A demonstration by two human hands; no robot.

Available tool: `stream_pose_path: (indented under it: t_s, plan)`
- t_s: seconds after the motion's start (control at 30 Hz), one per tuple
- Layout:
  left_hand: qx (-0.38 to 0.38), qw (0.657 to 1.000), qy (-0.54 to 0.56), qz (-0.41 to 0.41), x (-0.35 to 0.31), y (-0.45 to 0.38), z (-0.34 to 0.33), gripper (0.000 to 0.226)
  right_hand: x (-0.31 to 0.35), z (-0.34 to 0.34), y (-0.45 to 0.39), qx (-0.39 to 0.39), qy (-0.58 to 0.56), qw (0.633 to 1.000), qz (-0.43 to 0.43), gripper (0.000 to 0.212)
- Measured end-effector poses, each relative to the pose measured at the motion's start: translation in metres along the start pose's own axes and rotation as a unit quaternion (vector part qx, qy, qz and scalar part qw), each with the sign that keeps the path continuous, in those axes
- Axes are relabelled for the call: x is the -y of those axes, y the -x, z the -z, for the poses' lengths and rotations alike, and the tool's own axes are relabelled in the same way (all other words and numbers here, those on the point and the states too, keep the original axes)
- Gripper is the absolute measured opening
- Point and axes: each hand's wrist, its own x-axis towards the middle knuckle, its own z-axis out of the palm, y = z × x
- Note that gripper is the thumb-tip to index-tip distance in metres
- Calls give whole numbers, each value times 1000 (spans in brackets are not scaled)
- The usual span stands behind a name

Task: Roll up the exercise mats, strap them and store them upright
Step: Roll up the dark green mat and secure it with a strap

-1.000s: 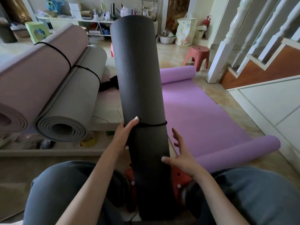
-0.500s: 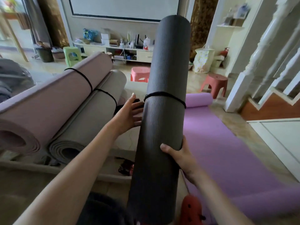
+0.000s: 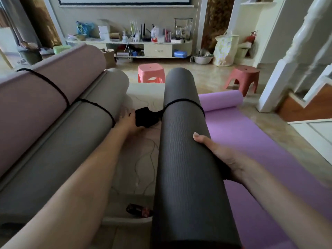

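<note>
Change: I am tipping the dark mat (image 3: 181, 141) down from standing, beside the grey mat (image 3: 71, 137).
Hands: right hand (image 3: 215, 155) is gripping the dark mat; left hand (image 3: 128, 121) is spread, reaching.
Meaning: strapped, not stored upright yet.

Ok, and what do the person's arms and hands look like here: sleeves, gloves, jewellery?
Both forearms are bare as far as the frame shows, no sleeves visible. The left hand and right hand wear no gloves; no watch, ring or bracelet shows. The right thumbnail looks short and unpainted.

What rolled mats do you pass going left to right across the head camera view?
Pink rolled mat → grey rolled mat → dark rolled mat, held by the right hand → purple mat, partly unrolled on the floor.
</note>
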Motion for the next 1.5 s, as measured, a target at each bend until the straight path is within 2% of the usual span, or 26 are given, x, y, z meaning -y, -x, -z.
stream_pose_path:
  t_s: [0.07,0.17,0.23,0.27,0.3,0.37,0.4,0.43,0.47,0.53,0.6,0.67,0.73,0.8,0.87,0.93,1.03,1.1,1.2,1.23,1.27,1.3,1.37,1.4,1.43,1.5]
  plan:
    - [6,999,-33,5,5,-8,-10,86,4,-1,-8,-6,48,999,-6,88]
    - [-114,991,-73,-11,3,0,-16,47,12,-12,-18,-32,100,995,2,101]
    - [-211,973,93,31,-6,10,-8,34,19,-20,-20,-37,119,992,-3,105]
    - [-256,930,249,84,-11,14,2,36,23,-24,-19,-31,121,992,-7,104]
    - [-279,859,408,130,-18,16,16,39,26,-26,-17,-20,119,993,-7,100]
    - [-284,702,645,105,-33,28,48,34,34,-32,-11,-7,127,992,-13,92]
    - [-285,676,676,67,-39,37,64,28,39,-38,-9,-6,136,991,-19,91]
    - [-289,680,674,27,-44,45,79,30,45,-44,-8,-4,137,990,-25,90]
    - [-298,713,635,-6,-49,55,94,33,52,-52,-7,-1,129,991,-25,90]
    - [-305,802,510,-61,-58,70,118,32,61,-74,-10,-2,94,996,-2,90]
    - [-275,886,364,-86,-68,81,133,27,63,-110,-16,-5,52,998,32,88]
    - [-158,955,236,-83,-75,93,135,28,55,-146,-22,-11,10,998,65,97]
    - [-34,990,90,-103,-75,104,117,41,41,-163,-26,-23,-4,996,88,98]
    - [34,991,-46,-124,-69,113,89,48,30,-159,-21,-40,38,992,111,73]
    - [24,983,-101,-149,-68,115,66,45,22,-142,-19,-47,65,992,95,52]
    - [-3,978,-128,-163,-76,114,52,42,20,-128,-15,-39,40,997,59,44]
    - [5,968,-184,-173,-87,112,43,43,16,-114,-12,-50,-10,998,45,36]
    - [-6,964,-204,-168,-89,115,40,43,12,-103,-8,-113,-16,991,65,45]
    - [3,954,-230,-191,-86,121,41,49,4,-80,-11,-225,-18,963,145,95]
    - [21,949,-237,-206,-86,125,43,51,3,-73,-13,-232,10,957,175,106]
    - [37,944,-241,-221,-84,127,45,52,2,-67,-15,-221,42,954,200,105]
    - [44,942,-236,-233,-81,128,47,51,4,-65,-16,-186,75,957,211,90]
    - [16,950,-187,-249,-72,132,53,48,4,-66,-25,-137,164,945,246,40]
    - [-5,959,-138,-248,-65,133,57,48,3,-69,-32,-173,222,913,296,20]
    - [-26,968,-79,-237,-59,134,62,46,1,-71,-41,-229,237,878,346,13]
    - [-56,975,10,-216,-48,133,70,37,-6,-77,-56,-304,174,845,403,13]
